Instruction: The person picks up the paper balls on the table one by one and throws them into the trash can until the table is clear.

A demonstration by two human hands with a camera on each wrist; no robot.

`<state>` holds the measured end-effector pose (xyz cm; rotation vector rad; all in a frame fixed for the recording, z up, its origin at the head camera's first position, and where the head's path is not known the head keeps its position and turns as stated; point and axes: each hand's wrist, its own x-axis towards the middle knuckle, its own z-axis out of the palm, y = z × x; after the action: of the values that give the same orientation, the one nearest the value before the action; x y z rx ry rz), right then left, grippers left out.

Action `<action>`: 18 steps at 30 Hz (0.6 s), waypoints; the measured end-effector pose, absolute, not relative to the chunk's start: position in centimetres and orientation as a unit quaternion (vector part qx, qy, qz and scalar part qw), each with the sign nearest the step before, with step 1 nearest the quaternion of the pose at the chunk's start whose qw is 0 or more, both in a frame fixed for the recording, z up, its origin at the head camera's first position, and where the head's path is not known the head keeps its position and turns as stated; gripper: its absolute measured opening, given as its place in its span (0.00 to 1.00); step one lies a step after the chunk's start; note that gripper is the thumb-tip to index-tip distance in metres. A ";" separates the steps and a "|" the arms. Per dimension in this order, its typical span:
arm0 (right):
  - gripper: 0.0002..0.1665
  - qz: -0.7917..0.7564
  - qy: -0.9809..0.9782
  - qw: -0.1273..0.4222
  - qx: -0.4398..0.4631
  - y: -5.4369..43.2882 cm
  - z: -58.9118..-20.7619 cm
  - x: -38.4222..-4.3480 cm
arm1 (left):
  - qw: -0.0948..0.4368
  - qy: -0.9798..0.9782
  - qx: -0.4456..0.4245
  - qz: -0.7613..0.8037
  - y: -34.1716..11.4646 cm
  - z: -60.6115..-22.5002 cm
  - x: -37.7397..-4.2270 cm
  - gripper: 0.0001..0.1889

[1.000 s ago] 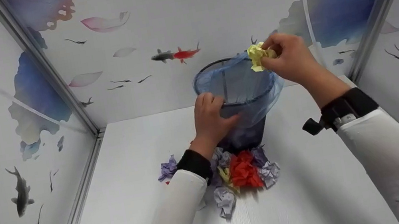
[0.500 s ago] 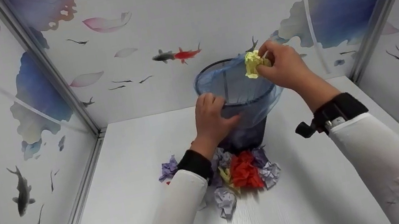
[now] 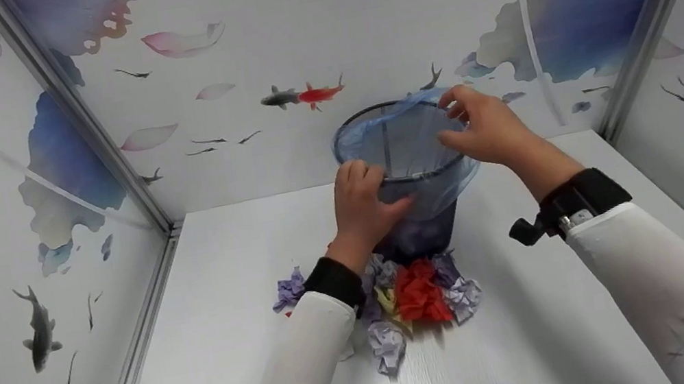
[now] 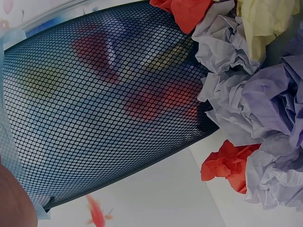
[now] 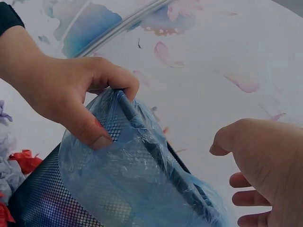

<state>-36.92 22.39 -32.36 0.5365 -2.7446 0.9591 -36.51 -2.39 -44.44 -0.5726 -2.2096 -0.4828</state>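
A dark mesh wastebasket, lined with a blue plastic bag, leans on the white table by the back wall. My left hand grips its near left rim, fingers over the edge and thumb outside, as the right wrist view shows too. Over the far right rim hovers my right hand, its fingers parted and nothing between them. Coloured shapes show through the mesh in the left wrist view. At the basket's foot lie crumpled paper balls: a red ball, a pale ball and several others.
A purple paper ball lies left of the heap, beside my left wrist. White panels with painted fish and petals enclose the table at the back and both sides. Metal strips run along the panel corners.
My right hand has moved slightly left and down over the wastebasket and let go of the yellow paper ball, which is out of sight in the head view. My left hand stays on the rim.
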 end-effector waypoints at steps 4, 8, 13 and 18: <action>0.28 0.320 -0.919 0.107 0.204 22.6 -32.4 -35.9 | 0.394 -0.870 -0.227 -0.191 -2.4 -44.4 -36.5 0.32; 0.23 0.306 -0.912 0.139 0.235 22.8 -32.4 -34.1 | 0.395 -0.868 -0.230 -0.195 -2.5 -44.4 -36.5 0.32; 0.18 0.296 -0.898 0.184 0.268 23.3 -33.6 -31.3 | 0.393 -0.869 -0.230 -0.194 -2.5 -44.4 -36.4 0.32; 0.14 0.312 -0.886 0.214 0.270 23.8 -36.8 -28.6 | 0.388 -0.873 -0.227 -0.189 -2.4 -44.4 -36.4 0.32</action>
<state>-28.65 23.79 -36.78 0.7481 -2.4568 0.8643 -36.38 -2.39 -44.41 -0.5777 -2.2200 -0.4819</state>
